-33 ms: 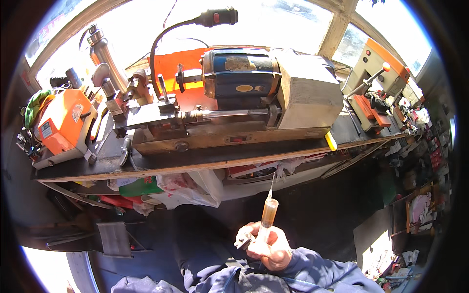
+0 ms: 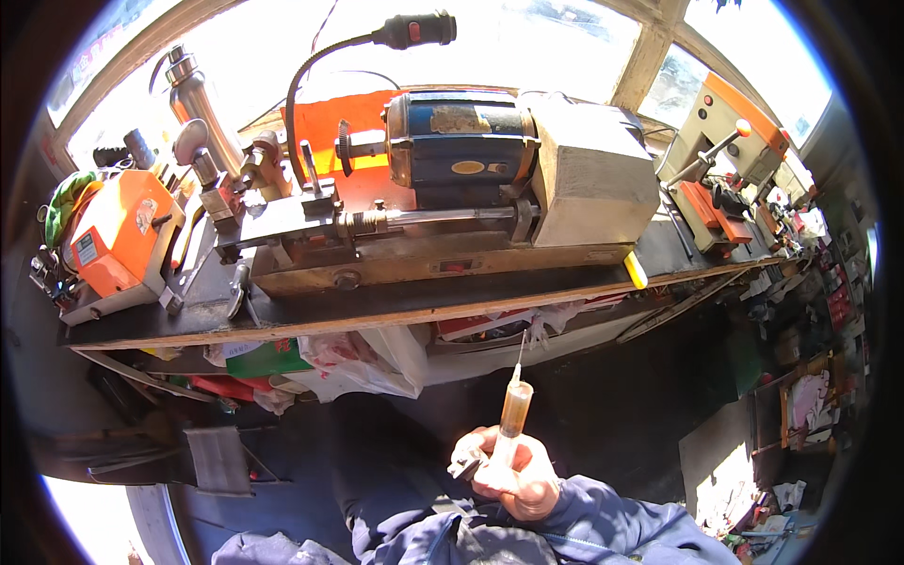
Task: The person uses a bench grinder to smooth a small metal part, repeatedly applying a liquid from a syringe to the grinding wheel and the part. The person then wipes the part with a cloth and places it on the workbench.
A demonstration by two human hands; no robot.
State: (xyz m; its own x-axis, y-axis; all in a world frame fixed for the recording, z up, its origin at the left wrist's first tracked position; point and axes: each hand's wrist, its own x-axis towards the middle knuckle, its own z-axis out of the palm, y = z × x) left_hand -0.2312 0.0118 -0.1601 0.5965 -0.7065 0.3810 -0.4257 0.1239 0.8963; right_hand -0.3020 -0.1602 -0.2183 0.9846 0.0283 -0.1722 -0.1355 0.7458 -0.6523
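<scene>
My right hand [image 2: 513, 485] is closed around an upright syringe [image 2: 516, 410] filled with amber liquid, its long thin needle pointing up. A small silvery and black piece [image 2: 467, 463] is also gripped in that hand; I cannot tell what it is. The syringe is below the front edge of a dark workbench [image 2: 188, 325] in the picture. My left hand is out of view.
On the bench stand a blue-motored machine [image 2: 461, 141], an orange machine [image 2: 121, 235], a steel flask [image 2: 193, 104], a gooseneck lamp [image 2: 412, 31] and another machine [image 2: 716, 141] at right. Plastic bags [image 2: 363, 363] lie beneath. Clutter [image 2: 805, 405] lines the right side.
</scene>
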